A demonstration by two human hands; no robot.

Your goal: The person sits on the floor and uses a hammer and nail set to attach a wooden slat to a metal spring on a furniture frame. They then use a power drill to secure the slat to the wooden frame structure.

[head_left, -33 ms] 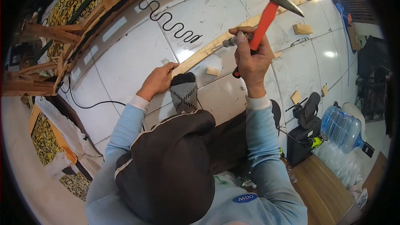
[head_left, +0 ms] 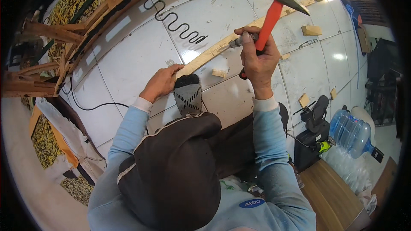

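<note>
Wooden strip: pale, long, narrow; runs from centre to upper right of frame. Work on it appears under way: dark marks near the tip of a metal-nosed tool; strip in one piece. Amount left cannot be judged.

Right hand, right of centre: closed around that tool and a hammer, red handle, dull steel head tapering to a wedge. Left hand: fingers at strip's lower-left end; underside hidden, grip cannot be told.

Nearby: ribbed grey sock; rough-sawn block, loose. Upper left of centre: serpentine wire spring on glossy tiles. Right: translucent blue jug.
</note>
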